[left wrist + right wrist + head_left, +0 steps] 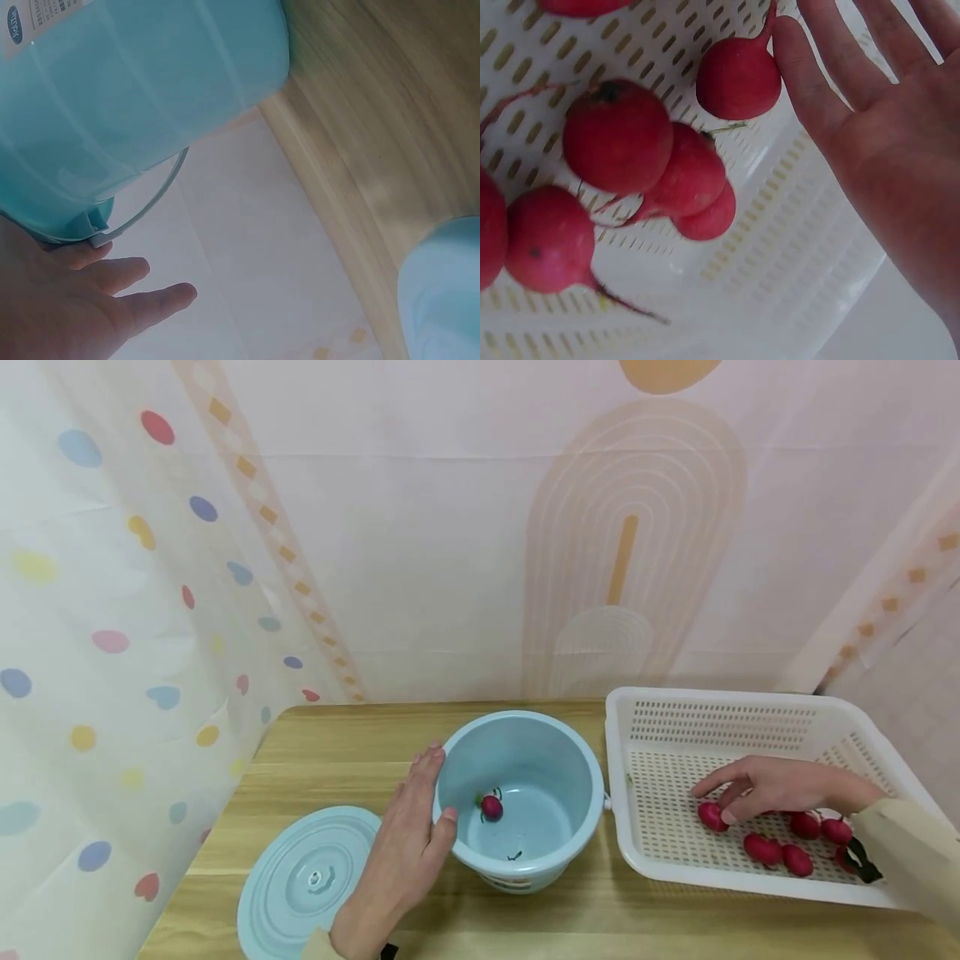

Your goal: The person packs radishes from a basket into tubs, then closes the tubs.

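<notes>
A light blue bucket (517, 720) stands on the wooden table (352, 743) with one red radish (491, 807) at its bottom. My left hand (431, 789) lies flat against the bucket's left side with straight fingers and the thumb at the rim; the left wrist view shows the hand (97, 300) beside the bucket wall (135, 97). My right hand (738, 789) reaches into a white perforated basket (720, 706), fingers relaxed, thumb touching a radish (711, 816). In the right wrist view the open palm (885, 135) sits next to that radish (739, 79).
The bucket's round blue lid (307, 881) lies flat on the table, front left of the bucket. Several more radishes (763, 849) lie clustered in the basket's near right part (619, 135). Patterned curtains close in the table at the back and left.
</notes>
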A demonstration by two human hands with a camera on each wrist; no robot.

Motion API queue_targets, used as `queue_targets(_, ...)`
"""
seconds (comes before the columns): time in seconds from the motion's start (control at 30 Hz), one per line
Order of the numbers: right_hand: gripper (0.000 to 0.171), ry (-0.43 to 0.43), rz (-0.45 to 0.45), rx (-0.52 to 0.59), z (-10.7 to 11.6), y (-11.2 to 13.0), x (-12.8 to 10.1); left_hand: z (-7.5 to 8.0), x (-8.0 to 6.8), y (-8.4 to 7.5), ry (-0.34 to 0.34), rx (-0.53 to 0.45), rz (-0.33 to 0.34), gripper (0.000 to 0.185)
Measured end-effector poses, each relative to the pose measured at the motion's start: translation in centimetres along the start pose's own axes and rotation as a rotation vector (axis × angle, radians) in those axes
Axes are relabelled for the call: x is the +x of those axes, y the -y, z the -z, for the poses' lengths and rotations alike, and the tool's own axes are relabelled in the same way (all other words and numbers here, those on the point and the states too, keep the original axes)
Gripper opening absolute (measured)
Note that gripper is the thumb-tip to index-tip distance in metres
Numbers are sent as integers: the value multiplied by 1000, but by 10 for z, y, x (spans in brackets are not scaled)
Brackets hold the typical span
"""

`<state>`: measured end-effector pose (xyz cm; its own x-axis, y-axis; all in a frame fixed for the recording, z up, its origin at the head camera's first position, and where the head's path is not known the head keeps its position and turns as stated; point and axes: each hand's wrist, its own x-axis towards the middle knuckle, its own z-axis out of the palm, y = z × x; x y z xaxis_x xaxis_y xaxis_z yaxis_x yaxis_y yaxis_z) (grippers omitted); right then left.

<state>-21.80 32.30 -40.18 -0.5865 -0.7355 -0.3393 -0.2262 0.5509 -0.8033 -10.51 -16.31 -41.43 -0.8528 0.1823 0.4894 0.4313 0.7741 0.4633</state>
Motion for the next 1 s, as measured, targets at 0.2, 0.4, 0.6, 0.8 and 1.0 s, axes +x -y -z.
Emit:
queue_targets(0.2,42,-19,-51,-100,-4,3,5,1,1,-1,-6,-4,-17,62)
queue_targets(0.4,39,-62,-41,-252,-9,-1,5,0,1,-2,-16,0,-31,64)
queue_targets(0.6,30,-66,13,-271,-13,-6,10,0,-2,-3,-11,7,-6,64)
queue_targets(0.8,27,-114,28,-300,-8,0,5,0,-1,-3,-18,-4,-13,63)
queue_targets(1.0,26,-236,190,-354,1,7,-10,0,-1,-2,-12,-8,-9,64)
